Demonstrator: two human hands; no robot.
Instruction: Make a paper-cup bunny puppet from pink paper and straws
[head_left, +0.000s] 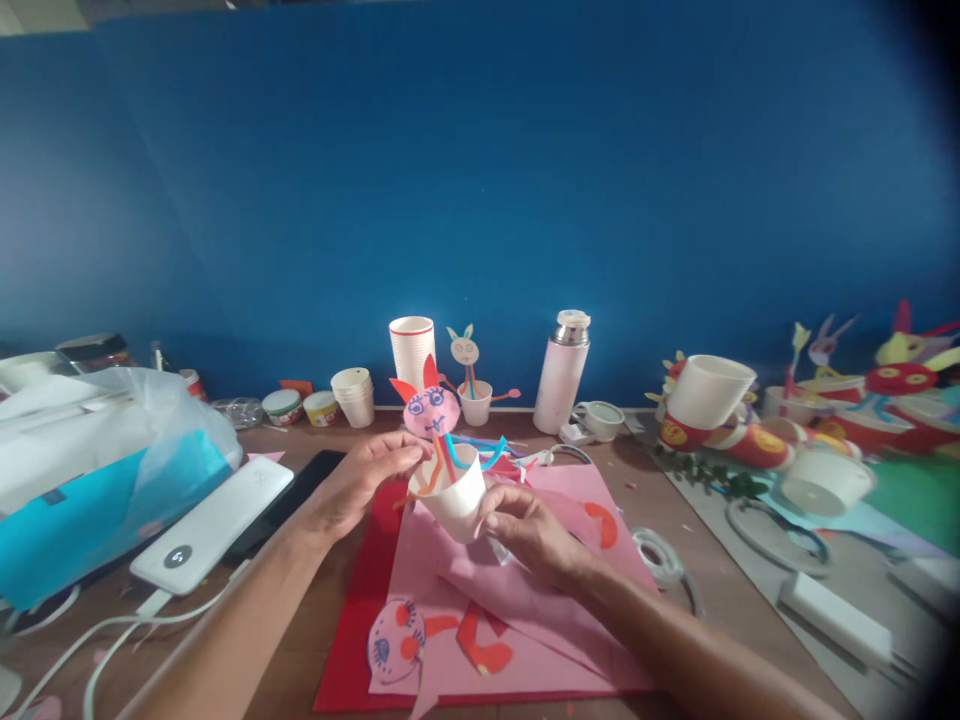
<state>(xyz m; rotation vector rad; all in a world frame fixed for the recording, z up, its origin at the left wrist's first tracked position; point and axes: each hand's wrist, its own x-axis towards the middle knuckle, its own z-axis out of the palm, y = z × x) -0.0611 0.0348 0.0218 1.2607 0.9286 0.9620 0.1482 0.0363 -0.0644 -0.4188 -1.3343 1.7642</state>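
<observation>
Between my hands, a white paper cup (454, 505) is held tilted above pink paper. A pink paper face (431, 410) with red ears and drawn blue features rises from it on pipe cleaners. An orange pipe cleaner (433, 475) bends at the cup's left side, and a blue pipe cleaner (487, 460) reaches out to the right. My left hand (367, 480) is closed at the cup's left rim, thumb and fingers pressed together; its exact hold is partly hidden. My right hand (525, 530) grips the cup's right side with bent fingers.
Pink paper sheets (540, 600) and a red sheet (352, 620) lie below with cut scraps. Behind stand stacked cups (412, 345), a finished cup figure (474, 405) and a thermos (562, 375). A power bank (214, 525) lies left; more cup figures (892, 390) stand right.
</observation>
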